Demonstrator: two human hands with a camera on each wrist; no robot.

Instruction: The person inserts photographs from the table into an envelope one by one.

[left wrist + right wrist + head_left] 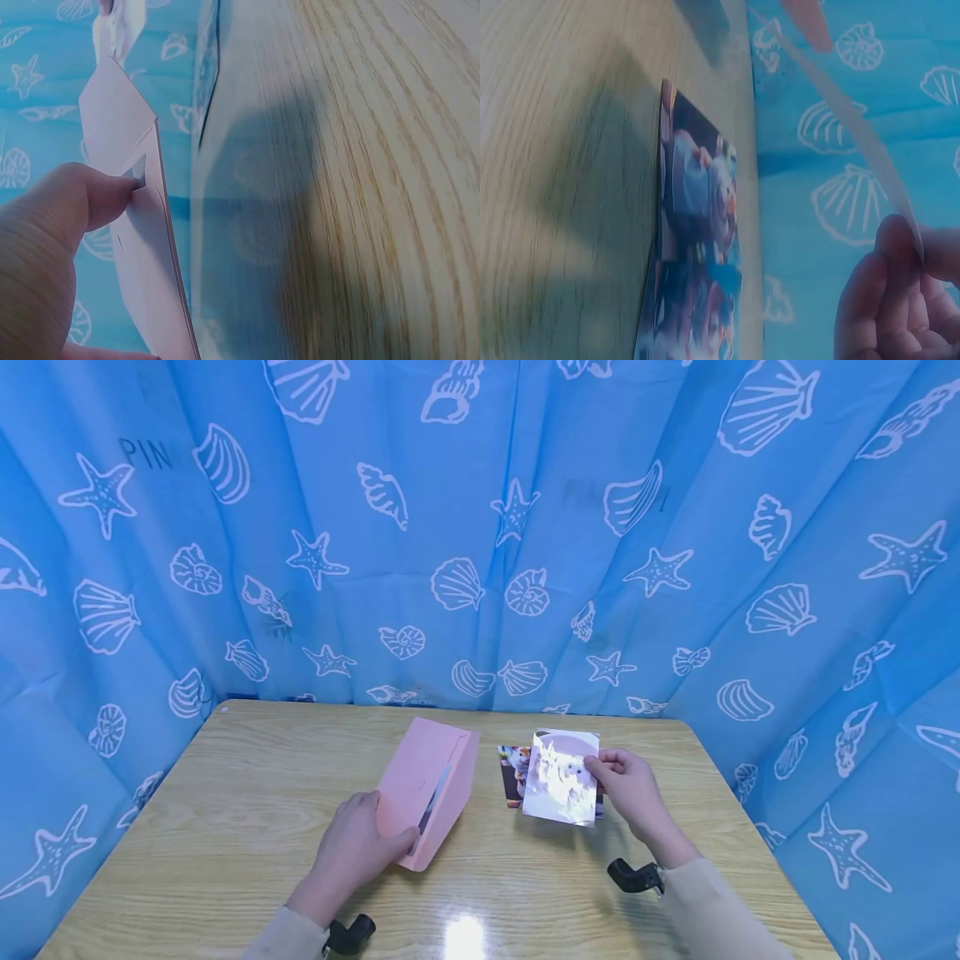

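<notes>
A pink envelope (420, 768) with its flap folded open is gripped at its lower left by my left hand (358, 847); the thumb presses at the opening, where a pale and dark edge of something inside shows. In the left wrist view the thumb lies over the mouth of the envelope (142, 247). My right hand (630, 785) pinches a glossy photo (561, 785) by its right edge, seen edge-on as a thin photo (862, 139) in the right wrist view. Beneath it, printed photos (514, 777) with cartoon-like figures lie on the table, partly hidden by the held one.
The wooden table (247, 793) reflects a bright light near its front edge. A blue curtain (480, 527) printed with white shells and starfish hangs behind and beside it. Each wrist wears a black camera mount (633, 877).
</notes>
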